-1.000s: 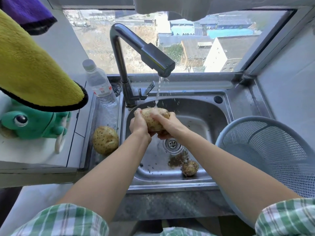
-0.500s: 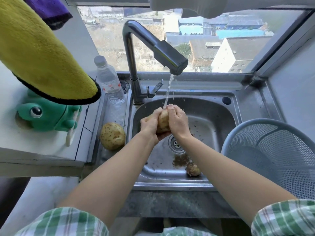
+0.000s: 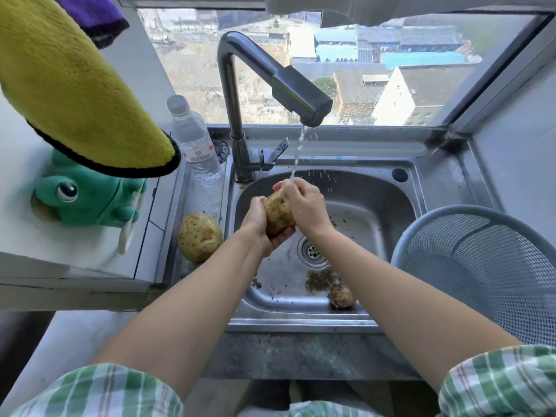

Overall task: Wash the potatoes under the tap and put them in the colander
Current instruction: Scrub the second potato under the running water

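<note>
Washing what looks like the first of three potatoes. Gripping a mid-sized potato (image 3: 278,210) between both hands over the sink (image 3: 376,206) basin, just under the spout of the tap (image 3: 288,82). Cupping it from below and from the left with the left hand (image 3: 255,218), fingers curled round its underside. Clasping its upper right side with the right hand (image 3: 304,203), fingers bent over the top. Catching the thin water stream (image 3: 298,152) on the right hand's knuckles and the potato's top end, with droplets spraying off. Showing dark specks on the skin facing the camera, so probably needing more rubbing.

Leaving a large potato (image 3: 200,237) on the ribbed drainboard (image 3: 207,200) just left of the basin, apart from both hands. Leaving a small potato (image 3: 342,296) on the basin floor near the front edge, beside a patch of washed-off dirt (image 3: 319,278) below the drain (image 3: 312,252). Judging both as yet to be washed.

Seeing nothing inside the blue-grey colander (image 3: 451,210) at the right of the sink, though losing its far side beyond the frame. Reckoning the job as barely begun: finishing this scrub, carrying the potato right into the colander, then repeating for the other two.
</note>
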A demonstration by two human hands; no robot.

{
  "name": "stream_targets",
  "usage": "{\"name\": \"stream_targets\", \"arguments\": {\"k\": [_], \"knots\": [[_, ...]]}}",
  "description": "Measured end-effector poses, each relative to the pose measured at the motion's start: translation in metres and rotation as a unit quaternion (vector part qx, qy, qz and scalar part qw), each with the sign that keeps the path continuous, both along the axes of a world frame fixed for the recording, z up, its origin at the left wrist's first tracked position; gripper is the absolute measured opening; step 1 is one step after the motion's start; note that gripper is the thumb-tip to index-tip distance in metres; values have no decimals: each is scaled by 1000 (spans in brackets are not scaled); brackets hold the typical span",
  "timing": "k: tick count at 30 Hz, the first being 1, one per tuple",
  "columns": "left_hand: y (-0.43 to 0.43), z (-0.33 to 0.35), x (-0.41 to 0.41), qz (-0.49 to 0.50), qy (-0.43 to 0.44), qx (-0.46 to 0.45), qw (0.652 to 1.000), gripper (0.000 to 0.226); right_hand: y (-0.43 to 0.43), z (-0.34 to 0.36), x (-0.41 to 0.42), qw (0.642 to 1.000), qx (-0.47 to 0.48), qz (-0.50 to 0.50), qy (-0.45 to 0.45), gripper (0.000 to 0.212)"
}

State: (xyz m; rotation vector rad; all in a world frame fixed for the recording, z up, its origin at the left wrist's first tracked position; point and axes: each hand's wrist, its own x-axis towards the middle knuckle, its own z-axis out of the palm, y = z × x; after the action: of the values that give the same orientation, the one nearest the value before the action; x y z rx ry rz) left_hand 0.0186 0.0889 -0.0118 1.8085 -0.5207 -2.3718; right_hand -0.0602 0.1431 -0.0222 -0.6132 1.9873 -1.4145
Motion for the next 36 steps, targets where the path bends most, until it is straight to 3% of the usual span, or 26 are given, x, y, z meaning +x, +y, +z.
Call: {"name": "stream_targets", "arguments": {"k": [2,3,7,8,11,16,18,21,25,28,31,36], "knots": [[2,2,-1,-10,-11,-3,1000,45,-6,2,-8,996,18,-42,-82,33],[3,2,-1,-7,-12,-2,1000,47,-7,3,-7,996,25,-38,-79,33],[1,3,0,26,-9,20,999,45,6,-1,5,997,2,39,72,28],[1,4,-1,19,-15,12,1000,45,7,-2,4,998,1,27,57,26],[4,6,-3,-4,-39,-2,999,48,-2,1,-6,993,19,-46,-107,30],[-3,-9,-3,-3,-51,42,998,53,15,-6,-8,995,-5,65,-72,24],[-5,-15,0,-48,-46,54,996,50,22,-12,-11,990,-7,75,-122,32],[-1,-21,6,-150,-52,23,987,54,13,-18,-16,987,45,-9,-154,35],[5,-36,16,-335,-97,-84,933,73,3,-44,-22,957,184,-112,-195,48],[9,-48,16,-264,9,-205,942,51,1,-61,-22,934,224,-103,-260,64],[9,-69,13,-212,-10,-288,934,45,-1,-63,-16,945,225,-50,-231,59],[3,-88,4,-102,-68,-202,972,50,-2,-86,-3,974,96,-24,-204,27]]}}
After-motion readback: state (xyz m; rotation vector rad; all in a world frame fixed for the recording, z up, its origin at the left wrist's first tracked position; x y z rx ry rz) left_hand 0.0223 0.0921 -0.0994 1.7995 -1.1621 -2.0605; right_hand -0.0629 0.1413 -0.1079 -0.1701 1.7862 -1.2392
